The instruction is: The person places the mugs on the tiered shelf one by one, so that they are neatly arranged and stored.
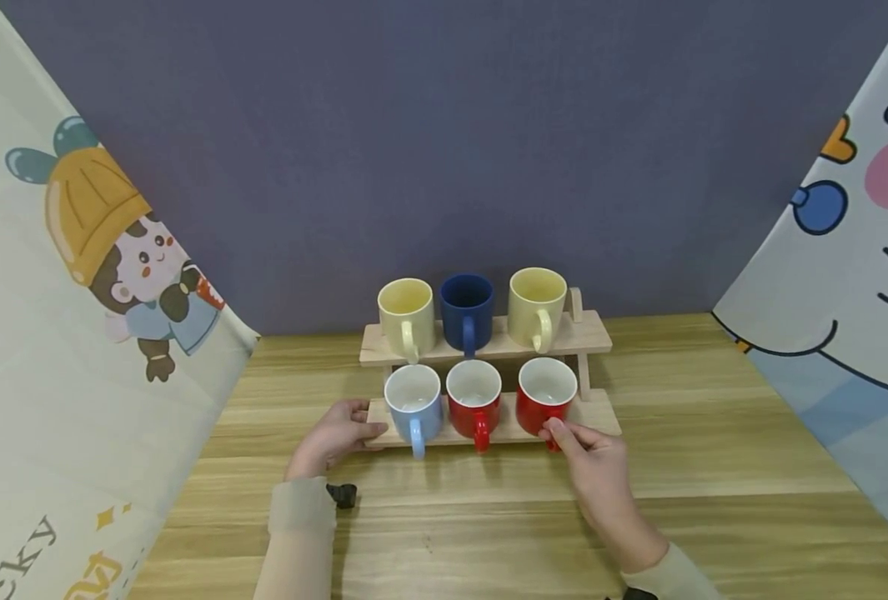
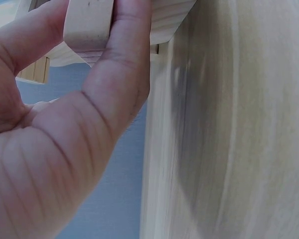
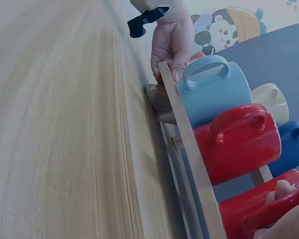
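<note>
My left hand (image 1: 338,433) grips the left end of the lower board of a two-tier wooden rack (image 1: 597,410), thumb above and fingers around the edge. In the left wrist view the board's rounded end (image 2: 88,25) sits between thumb and fingers. My right hand (image 1: 599,471) pinches the handle of the right-hand red mug (image 1: 531,410), which stands on the lower board. Beside it on that board are another red mug (image 1: 462,414) and a light blue mug (image 1: 430,419), handles toward me. The right wrist view shows the gripped red mug (image 3: 234,211) at its lower right corner.
On the upper board stand a pale yellow mug (image 1: 396,327), a navy blue mug (image 1: 454,323) and a second pale yellow mug (image 1: 522,321). The rack rests on a wood-grain table (image 1: 428,533). A dark grey backdrop (image 1: 428,150) rises behind, with cartoon-printed panels (image 1: 211,417) at the sides.
</note>
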`<state>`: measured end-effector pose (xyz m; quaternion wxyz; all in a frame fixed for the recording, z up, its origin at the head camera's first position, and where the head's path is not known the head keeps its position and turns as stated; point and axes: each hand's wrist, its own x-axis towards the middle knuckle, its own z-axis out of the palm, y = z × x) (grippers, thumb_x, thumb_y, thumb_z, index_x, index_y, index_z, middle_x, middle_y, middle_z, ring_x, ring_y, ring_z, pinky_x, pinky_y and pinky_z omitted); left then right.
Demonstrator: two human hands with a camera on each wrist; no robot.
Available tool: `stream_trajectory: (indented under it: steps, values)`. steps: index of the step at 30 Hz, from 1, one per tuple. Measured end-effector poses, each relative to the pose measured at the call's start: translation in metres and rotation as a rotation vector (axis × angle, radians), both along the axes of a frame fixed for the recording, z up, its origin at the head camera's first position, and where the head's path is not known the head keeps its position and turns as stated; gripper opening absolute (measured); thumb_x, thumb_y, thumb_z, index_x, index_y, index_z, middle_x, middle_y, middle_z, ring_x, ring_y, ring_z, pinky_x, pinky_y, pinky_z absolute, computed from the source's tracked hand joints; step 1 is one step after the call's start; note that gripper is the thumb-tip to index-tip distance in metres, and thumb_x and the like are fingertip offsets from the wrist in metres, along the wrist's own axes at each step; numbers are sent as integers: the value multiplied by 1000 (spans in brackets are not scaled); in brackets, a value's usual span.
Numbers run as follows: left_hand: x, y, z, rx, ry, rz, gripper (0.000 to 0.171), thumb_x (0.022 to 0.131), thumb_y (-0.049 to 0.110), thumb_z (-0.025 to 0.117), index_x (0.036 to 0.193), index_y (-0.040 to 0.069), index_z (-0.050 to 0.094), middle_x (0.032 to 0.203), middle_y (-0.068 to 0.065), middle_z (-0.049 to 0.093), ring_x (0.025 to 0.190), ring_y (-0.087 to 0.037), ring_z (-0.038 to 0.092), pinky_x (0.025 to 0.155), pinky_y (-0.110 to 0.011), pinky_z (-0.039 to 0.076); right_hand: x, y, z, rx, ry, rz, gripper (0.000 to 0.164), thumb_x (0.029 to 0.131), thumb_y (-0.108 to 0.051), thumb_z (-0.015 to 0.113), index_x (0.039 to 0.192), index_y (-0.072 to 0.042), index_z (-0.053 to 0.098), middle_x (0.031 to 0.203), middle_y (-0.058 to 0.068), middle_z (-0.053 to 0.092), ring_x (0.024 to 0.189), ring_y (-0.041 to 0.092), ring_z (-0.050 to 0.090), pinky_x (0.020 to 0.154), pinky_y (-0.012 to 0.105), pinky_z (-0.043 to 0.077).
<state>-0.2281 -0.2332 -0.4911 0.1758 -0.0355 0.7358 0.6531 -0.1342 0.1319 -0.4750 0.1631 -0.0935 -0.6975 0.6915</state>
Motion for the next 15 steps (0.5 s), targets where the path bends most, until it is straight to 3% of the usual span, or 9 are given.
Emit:
stream_trajectory:
  steps: [15]
  values:
    - [-1,2,0,-14,10,-10,71,92,-5,71,145,-21,27,110,-20,51,88,-23,59,77,-36,60,0,2,0,16,9,41,19,96,-11,74,96,9,77,87,21,73,82,15,67,74,23,55]
